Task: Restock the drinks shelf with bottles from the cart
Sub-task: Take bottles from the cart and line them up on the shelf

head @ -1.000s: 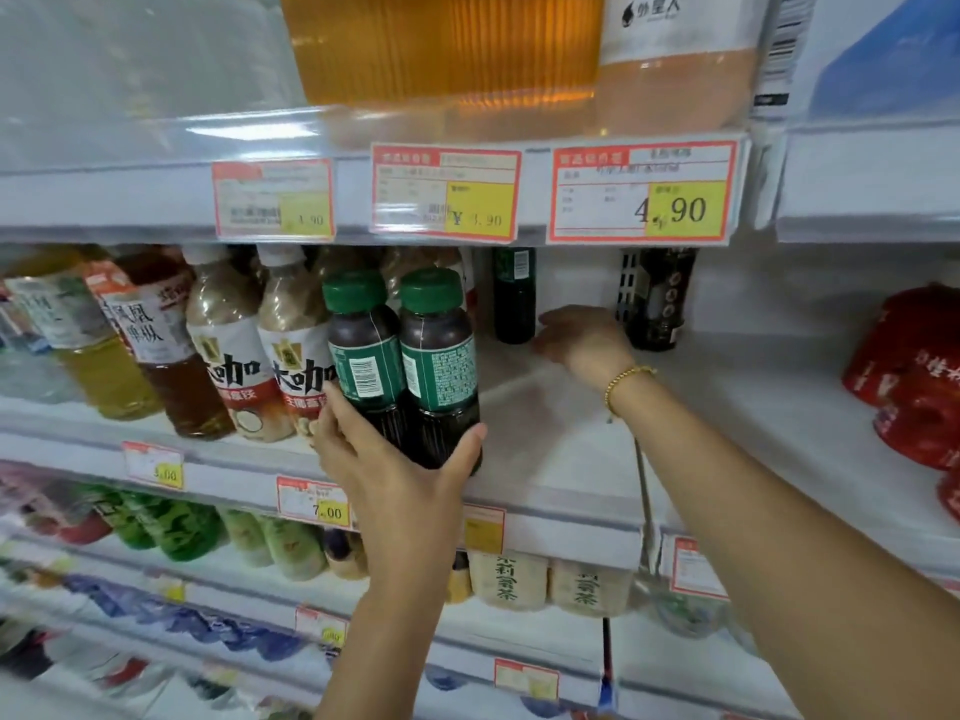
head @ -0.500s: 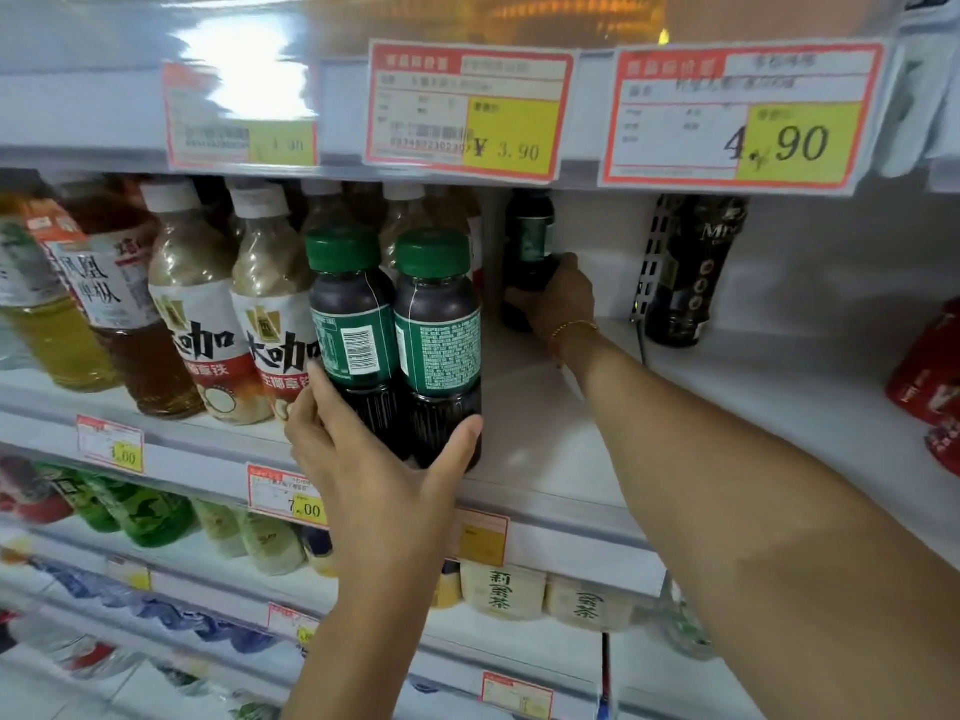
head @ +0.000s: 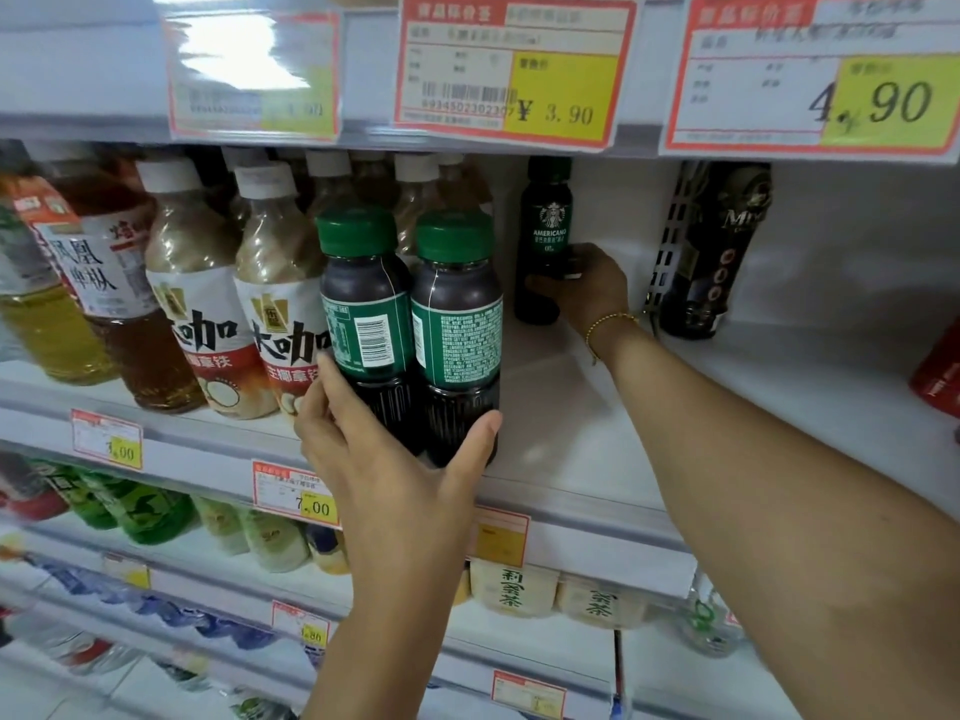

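Note:
My left hand (head: 400,475) grips two dark bottles with green caps and green labels (head: 410,324) side by side, held upright over the front edge of the white drinks shelf (head: 576,433). Their barcode sides face me. At the back of the same shelf stands a dark green Americano bottle (head: 545,236). My right hand (head: 587,291) is wrapped around its lower half, fingers closed on it, a gold bracelet at the wrist.
Left of the held bottles stand white-capped coffee latte bottles (head: 208,304) and tea bottles (head: 98,283). A dark bottle (head: 717,252) stands at the back right beside a perforated divider. Red packs (head: 937,376) sit far right. Price tags hang overhead; lower shelves hold more drinks.
My right hand reached deeper to the back of the shelf and closed on the Americano bottle. The view moved closer to the shelf. My left hand keeps the two bottles in place.

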